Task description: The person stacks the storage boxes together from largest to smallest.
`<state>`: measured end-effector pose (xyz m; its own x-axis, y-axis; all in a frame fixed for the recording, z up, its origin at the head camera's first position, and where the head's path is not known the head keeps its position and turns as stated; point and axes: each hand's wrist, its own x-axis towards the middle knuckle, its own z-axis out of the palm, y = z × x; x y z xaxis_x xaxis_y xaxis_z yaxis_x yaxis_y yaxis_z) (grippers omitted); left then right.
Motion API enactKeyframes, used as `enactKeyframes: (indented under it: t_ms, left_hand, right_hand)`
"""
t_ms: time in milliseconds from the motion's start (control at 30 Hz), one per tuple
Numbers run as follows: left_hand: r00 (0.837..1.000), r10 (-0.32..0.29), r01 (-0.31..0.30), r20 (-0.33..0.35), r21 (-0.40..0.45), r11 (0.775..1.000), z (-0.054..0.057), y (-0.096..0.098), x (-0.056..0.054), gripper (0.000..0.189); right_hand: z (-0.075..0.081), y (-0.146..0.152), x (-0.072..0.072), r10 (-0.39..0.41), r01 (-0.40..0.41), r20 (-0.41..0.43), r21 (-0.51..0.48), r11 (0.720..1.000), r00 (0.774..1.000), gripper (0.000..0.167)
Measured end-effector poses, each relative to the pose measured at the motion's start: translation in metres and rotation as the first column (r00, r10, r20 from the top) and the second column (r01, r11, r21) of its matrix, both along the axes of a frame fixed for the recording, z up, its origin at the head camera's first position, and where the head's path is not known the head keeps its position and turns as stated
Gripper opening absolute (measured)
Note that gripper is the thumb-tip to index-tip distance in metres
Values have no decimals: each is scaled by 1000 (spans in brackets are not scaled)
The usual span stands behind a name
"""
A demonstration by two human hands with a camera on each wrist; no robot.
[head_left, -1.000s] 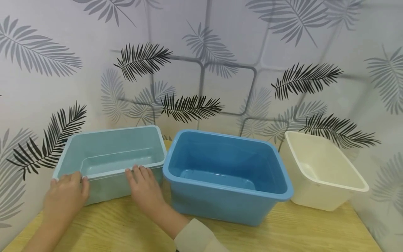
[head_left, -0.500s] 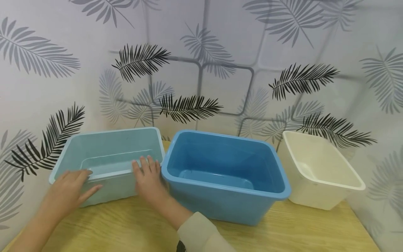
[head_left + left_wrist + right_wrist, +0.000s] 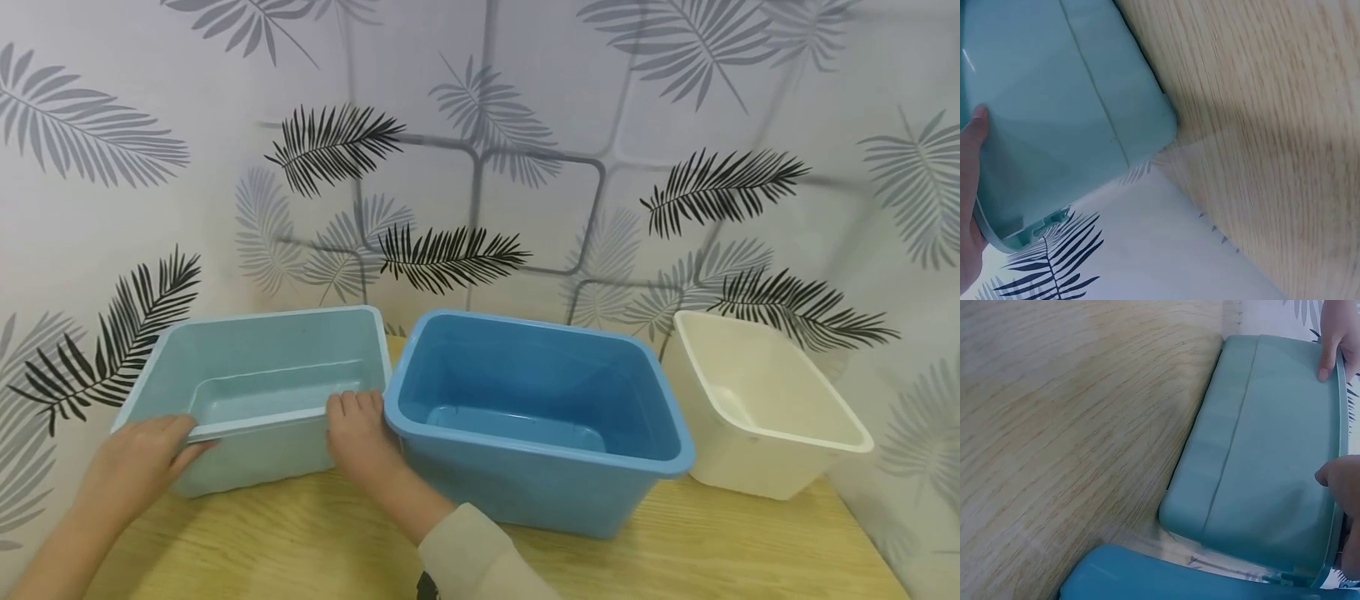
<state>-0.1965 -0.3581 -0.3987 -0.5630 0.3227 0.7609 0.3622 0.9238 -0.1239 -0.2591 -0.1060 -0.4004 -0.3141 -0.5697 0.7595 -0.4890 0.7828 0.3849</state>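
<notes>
Pale teal bin (image 3: 262, 454) gripped at its near rim by both hands.
The left stretch of the near rim is held by the left hand (image 3: 138, 462), its thumb laid against the outer wall; the right stretch is held by the right hand (image 3: 363, 437), fingers curled over the edge and thumb pressed outside. The bin is placed on the wooden table (image 3: 255, 542), its hollow spread beyond and between the two hands. Just to the right of the right hand, a blue bin (image 3: 517, 479) is set; well apart from that hand, farther right, a cream bin (image 3: 757, 462) is seen.
</notes>
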Motion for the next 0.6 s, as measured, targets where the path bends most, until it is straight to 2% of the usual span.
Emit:
enactKeyframes:
  t_ms: [67,167,267,433,600]
  left_hand:
    - [1000,-3,3,-3,15,1000,1,-1,2,61]
    - [1000,9,-8,-28,22,1000,3,-2,5,60]
    - [999,32,-31,-40,21,999,3,-3,8,59]
    - [998,63,-62,-23,27,998,2,-6,12,57]
    - [997,77,-76,-28,16,997,0,-8,16,59]
  right_hand:
    - [1,1,1,5,-5,-18,5,1000,1000,20]
    - [2,2,4,24,-24,2,24,999,1000,18]
    - [4,4,7,40,-44,65,69,997,997,16]
    - [6,8,10,61,-83,166,129,988,984,16]
    - [7,9,14,106,-134,204,131,982,973,9]
